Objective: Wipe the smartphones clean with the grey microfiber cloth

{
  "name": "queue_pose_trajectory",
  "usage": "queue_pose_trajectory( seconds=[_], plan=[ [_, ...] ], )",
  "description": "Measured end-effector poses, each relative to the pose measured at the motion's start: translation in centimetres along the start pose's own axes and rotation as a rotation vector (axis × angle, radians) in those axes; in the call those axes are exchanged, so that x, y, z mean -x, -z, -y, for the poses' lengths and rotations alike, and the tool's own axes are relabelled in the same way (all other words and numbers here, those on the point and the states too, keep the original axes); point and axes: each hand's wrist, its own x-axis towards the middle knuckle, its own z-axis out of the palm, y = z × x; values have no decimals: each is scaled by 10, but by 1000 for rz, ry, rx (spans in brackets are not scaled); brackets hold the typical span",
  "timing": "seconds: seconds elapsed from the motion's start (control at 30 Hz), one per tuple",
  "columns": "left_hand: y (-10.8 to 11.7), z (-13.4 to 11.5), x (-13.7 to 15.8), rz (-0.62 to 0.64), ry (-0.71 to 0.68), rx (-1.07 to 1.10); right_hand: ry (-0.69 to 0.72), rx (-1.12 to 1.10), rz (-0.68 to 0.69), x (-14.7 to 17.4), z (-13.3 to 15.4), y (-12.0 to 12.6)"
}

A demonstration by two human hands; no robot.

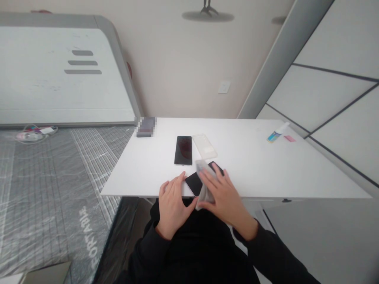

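Observation:
A dark-screened smartphone [194, 183] lies slanted near the table's front edge. My left hand [173, 201] frames its near short end, with the index finger at one corner and the thumb at the other, holding it in place. My right hand [223, 195] presses a grey wiping cloth [204, 193] against the screen; the cloth and fingers cover much of the phone. Just beyond lies a second black-screened phone [183, 150], flat and face up. Beside that one is a clear phone case [205, 146].
On the white table [142, 173], a pixelated dark box [145, 127] sits at the far left corner. At the right are a spray bottle [277, 133] with a blue label and a small pink piece [289, 138]. A plastic-wrapped mattress [53, 197] lies left of the table.

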Motion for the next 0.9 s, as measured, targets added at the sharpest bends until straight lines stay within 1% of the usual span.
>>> queue_pose_trajectory(
  seconds=[0.03,0.07,0.1,0.13,0.2,0.27,0.37,0.47,0.57,0.8,0.9],
  plan=[
    [0,0,0,6,-1,3,71,-28,25,0,5,0],
    [0,0,0,13,-2,6,114,-44,43,0,8,0],
    [0,0,1,16,-2,8,111,-42,46,0,8,0],
    [0,0,0,16,-2,8,65,-22,32,0,5,0],
    [1,0,0,10,-4,5,-78,36,-23,-1,-8,-1],
    [2,-1,0,10,-6,5,-163,63,-65,-2,-22,-3],
    [3,-2,0,30,-1,-18,-166,38,-79,-2,-27,-5],
    [5,-3,1,50,16,-72,-187,23,-92,-2,-20,-4],
    [7,-4,-1,80,28,-76,-191,31,-101,-1,-14,-3],
    [9,-2,-5,84,23,52,-156,51,-142,1,-14,-4],
    [7,-1,-3,73,30,126,-147,66,-200,2,-13,-5]
  ],
)
